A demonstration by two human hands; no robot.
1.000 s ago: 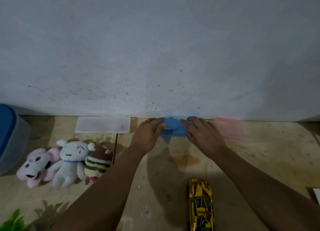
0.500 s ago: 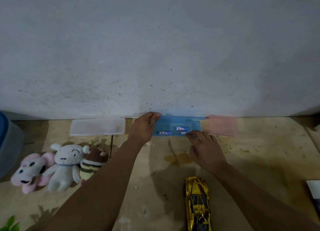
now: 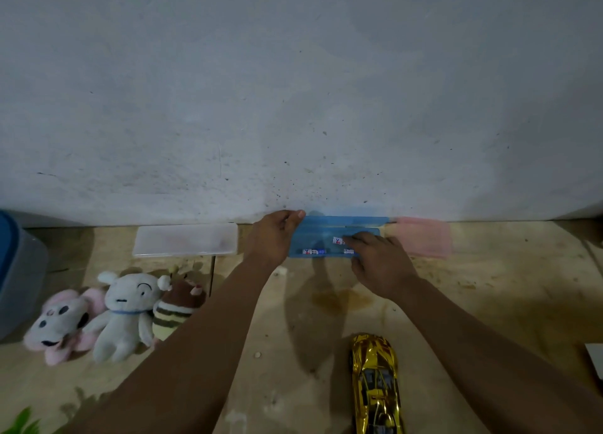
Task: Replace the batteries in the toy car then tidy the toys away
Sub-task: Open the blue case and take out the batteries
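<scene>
Early yet: our left hand [image 3: 272, 238] grips the open blue case [image 3: 326, 230] by the far wall, our right hand [image 3: 378, 260] reaches relaxed onto its batteries [image 3: 314, 251]. The gold toy car [image 3: 375, 384] lies near, untouched; plush toys [image 3: 111, 316] left, untidied.

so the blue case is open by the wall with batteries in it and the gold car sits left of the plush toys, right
Not quite: in the head view the gold car sits right of the plush toys. The blue case is open by the wall, batteries inside.
</scene>
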